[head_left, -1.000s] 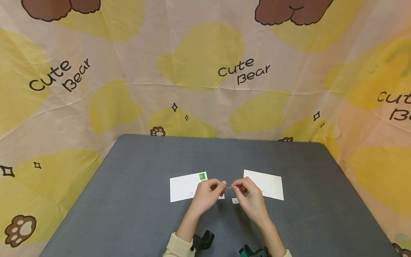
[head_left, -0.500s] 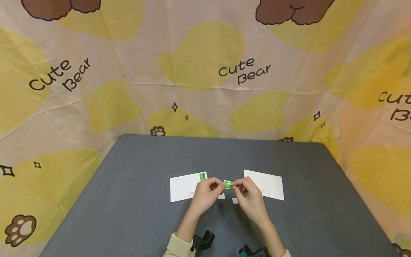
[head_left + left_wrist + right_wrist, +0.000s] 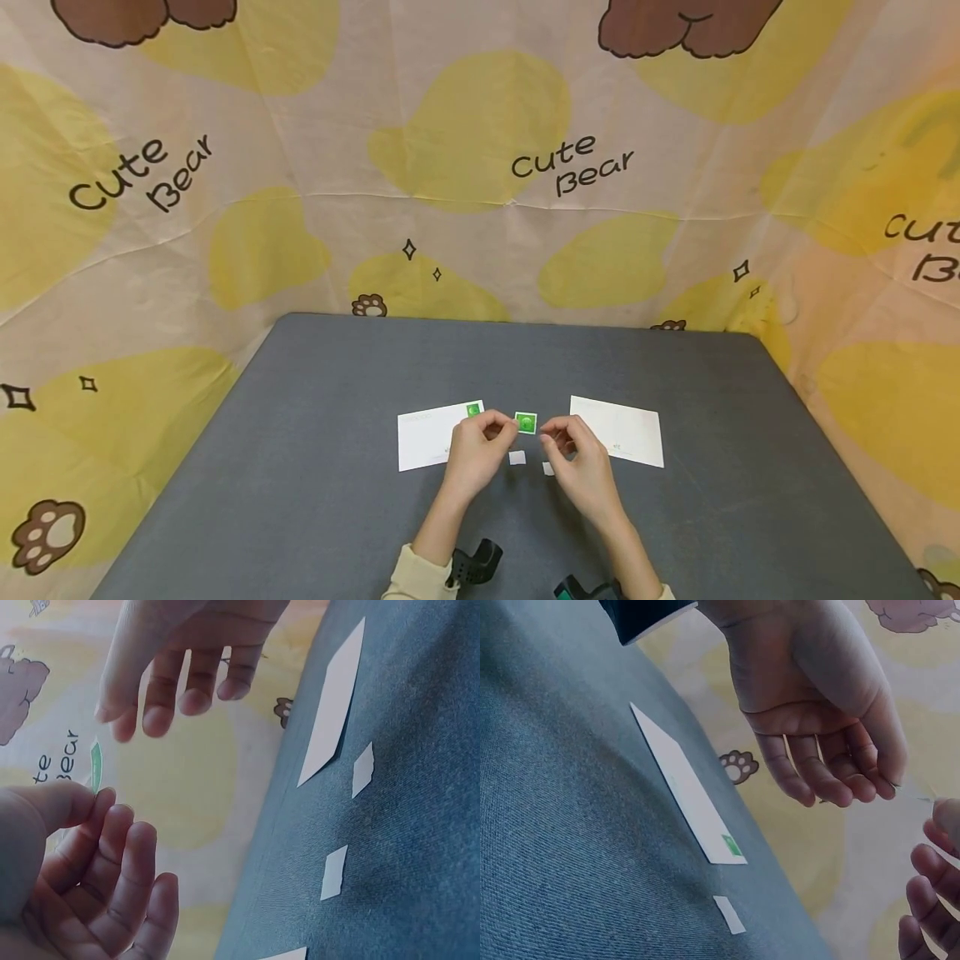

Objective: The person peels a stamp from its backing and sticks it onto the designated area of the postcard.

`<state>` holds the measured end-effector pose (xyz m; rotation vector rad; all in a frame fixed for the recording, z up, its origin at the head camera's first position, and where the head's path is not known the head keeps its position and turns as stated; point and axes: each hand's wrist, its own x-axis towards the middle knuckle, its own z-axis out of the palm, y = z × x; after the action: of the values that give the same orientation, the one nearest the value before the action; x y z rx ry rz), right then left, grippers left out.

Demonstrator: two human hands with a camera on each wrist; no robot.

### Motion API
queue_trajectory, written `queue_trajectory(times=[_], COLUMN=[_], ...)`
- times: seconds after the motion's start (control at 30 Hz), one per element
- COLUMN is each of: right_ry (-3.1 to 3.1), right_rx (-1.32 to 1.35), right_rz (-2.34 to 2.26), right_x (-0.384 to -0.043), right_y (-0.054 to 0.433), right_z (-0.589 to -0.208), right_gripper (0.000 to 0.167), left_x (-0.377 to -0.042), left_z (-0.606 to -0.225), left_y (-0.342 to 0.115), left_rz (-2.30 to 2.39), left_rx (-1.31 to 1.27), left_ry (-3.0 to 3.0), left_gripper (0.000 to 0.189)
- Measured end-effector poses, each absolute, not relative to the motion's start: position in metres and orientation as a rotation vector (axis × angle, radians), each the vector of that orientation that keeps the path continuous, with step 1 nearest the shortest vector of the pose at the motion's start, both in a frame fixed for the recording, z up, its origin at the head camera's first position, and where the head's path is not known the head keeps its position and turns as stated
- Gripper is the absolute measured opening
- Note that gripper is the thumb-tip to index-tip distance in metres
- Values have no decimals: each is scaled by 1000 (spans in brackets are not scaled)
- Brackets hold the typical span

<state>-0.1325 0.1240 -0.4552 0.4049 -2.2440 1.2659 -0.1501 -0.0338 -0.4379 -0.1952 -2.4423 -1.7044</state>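
Observation:
My left hand (image 3: pixel 474 457) pinches a small green stamp (image 3: pixel 526 422) with a white border by its left edge, above the table. In the left wrist view the stamp (image 3: pixel 96 769) stands nearly edge-on between thumb and index finger, the other fingers loosely bent. Facing it, my right hand (image 3: pixel 587 467) hovers with thumb and index tips near the stamp's right edge, a small gap showing between. A white envelope (image 3: pixel 426 439) with a similar green stamp (image 3: pixel 473 409) at its upper right corner lies partly behind the left hand. Another white envelope (image 3: pixel 630 429) lies beyond the right hand.
Two small white paper slips (image 3: pixel 517 457) lie on the grey table (image 3: pixel 330 517) below the hands. A printed bear cloth (image 3: pixel 465 125) hangs behind the table's far edge. Black wrist devices (image 3: pixel 477 562) show at both wrists.
The stamp has turned from edge-on to face the head camera. My right fingers have come away from its right edge, and the left hand has shifted slightly left with it.

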Motion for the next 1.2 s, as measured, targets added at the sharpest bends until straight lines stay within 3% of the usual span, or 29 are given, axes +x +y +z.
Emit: queue_trajectory(times=[1.2], right_ry=[-2273], right_rx=[376], right_rz=[1299], right_x=[-134], right_y=[127], right_z=[-462], right_gripper=[18], left_x=[-151], left_z=[-438], left_y=[-32], left_rz=[-1725], left_rx=[-271], left_ry=[-2441], left_gripper=[4])
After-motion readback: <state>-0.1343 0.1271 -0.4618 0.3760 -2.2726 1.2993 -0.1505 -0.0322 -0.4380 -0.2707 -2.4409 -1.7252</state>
